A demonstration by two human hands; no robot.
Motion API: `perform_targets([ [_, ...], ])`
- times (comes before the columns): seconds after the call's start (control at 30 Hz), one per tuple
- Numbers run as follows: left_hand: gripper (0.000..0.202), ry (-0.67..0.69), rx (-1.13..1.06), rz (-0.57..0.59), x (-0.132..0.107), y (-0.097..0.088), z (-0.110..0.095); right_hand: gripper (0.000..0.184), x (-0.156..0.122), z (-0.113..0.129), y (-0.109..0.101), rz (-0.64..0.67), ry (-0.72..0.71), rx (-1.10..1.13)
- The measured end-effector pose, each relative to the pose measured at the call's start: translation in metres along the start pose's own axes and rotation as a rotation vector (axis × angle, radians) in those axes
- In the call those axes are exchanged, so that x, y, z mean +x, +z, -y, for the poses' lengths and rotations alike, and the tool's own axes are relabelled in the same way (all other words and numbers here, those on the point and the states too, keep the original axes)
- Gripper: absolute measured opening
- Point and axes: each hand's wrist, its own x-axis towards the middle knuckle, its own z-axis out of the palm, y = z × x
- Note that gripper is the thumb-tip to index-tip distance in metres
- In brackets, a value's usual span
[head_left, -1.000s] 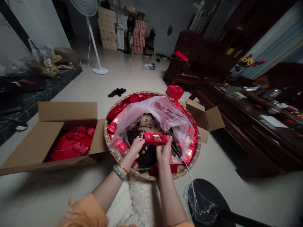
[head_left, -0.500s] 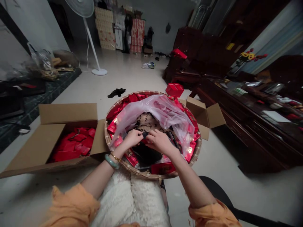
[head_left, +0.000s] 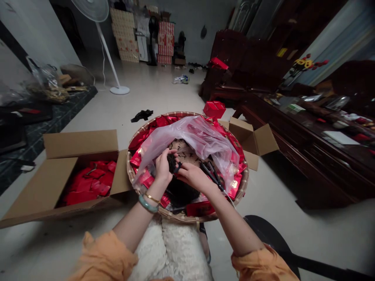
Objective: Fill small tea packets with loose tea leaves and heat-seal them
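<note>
- Round woven bamboo tray: rough, matt strips
- Thin translucent pink plastic bag, 12 o'clock in the tray: glossy, creased
- Small red foil packets, 9 o'clock in the tray: shiny, metallic
- Crumbly black tea leaves, 6 o'clock in the tray: rough, matt
- Brown corrugated cardboard box, 9 o'clock from the tray: matt paper
- Dark wood cabinet, 3 o'clock from the tray: polished, glossy

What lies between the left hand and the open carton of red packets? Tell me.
Past the left hand, the head view shows a plastic bag's edge, red foil packets and the woven bamboo tray's rim.
</note>
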Motion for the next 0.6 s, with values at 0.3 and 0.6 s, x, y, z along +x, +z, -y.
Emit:
perform_targets([
  [0.3, 0.036, 0.094, -0.121, -0.103, 0.012, 0.008, 0.024, 0.010, -0.001, -0.004, 0.006, -0.023, -0.011, -0.011],
  [0.6, 0.045, 0.281, 0.052, -0.070, 0.016, 0.001, 0.033, 0.012, -0.001, -0.005, 0.003, -0.074, -0.022, 0.023],
])
